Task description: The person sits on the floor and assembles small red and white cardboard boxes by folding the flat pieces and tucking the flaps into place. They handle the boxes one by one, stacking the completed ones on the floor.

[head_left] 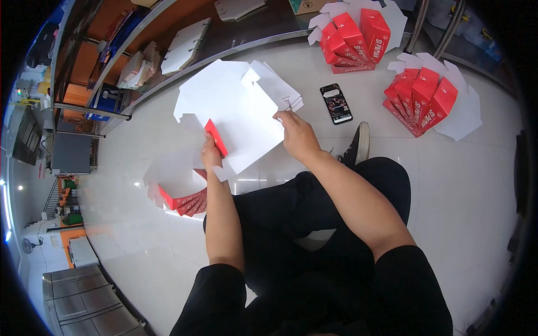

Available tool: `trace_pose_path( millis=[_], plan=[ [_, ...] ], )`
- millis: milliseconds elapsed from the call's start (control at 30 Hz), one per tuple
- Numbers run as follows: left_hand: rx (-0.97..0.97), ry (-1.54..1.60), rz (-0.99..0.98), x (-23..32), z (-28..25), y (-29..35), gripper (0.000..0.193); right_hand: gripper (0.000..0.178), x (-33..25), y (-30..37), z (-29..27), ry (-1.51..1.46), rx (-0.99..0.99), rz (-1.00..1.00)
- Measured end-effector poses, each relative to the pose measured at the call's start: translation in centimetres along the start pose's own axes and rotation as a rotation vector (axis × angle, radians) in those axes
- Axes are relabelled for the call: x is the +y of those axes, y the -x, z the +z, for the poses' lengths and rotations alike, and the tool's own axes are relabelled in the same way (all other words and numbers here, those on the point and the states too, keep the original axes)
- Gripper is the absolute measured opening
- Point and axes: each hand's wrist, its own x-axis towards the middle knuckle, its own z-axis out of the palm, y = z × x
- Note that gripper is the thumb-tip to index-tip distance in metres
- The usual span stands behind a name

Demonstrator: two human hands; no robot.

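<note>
A large flat cardboard box blank (pixel 241 126), white side up, lies tilted in front of me between both hands. My left hand (pixel 210 154) is closed on its left part, the thumb lying against a red flap (pixel 216 139) that shows its printed side. At the right edge, my right hand (pixel 301 136) pinches the blank between thumb and fingers. Behind it, partly covered, lies a stack of more white blanks (pixel 280 89). Beside my left forearm stands a group of nested red boxes (pixel 188 203), partly hidden by that arm.
A phone (pixel 336 103) with a lit screen lies on the tiled floor near my shoe (pixel 358 144). Two fanned groups of nested red boxes (pixel 353 45) and red cartons (pixel 423 101) stand at the far right. Metal shelving (pixel 151 78) borders the far left.
</note>
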Motion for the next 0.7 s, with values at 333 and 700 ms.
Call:
trace_pose_path(
  millis=[333,700],
  plan=[
    [-0.161,-0.930,0.546,3.6,7.4,8.7,0.031,0.052,-1.0,-2.5,-2.0,-0.405,0.139,0.157],
    [-0.112,-0.648,0.477,2.7,8.1,9.7,0.040,0.030,-2.8,-1.0,-1.5,-0.278,-0.002,0.355]
  ],
)
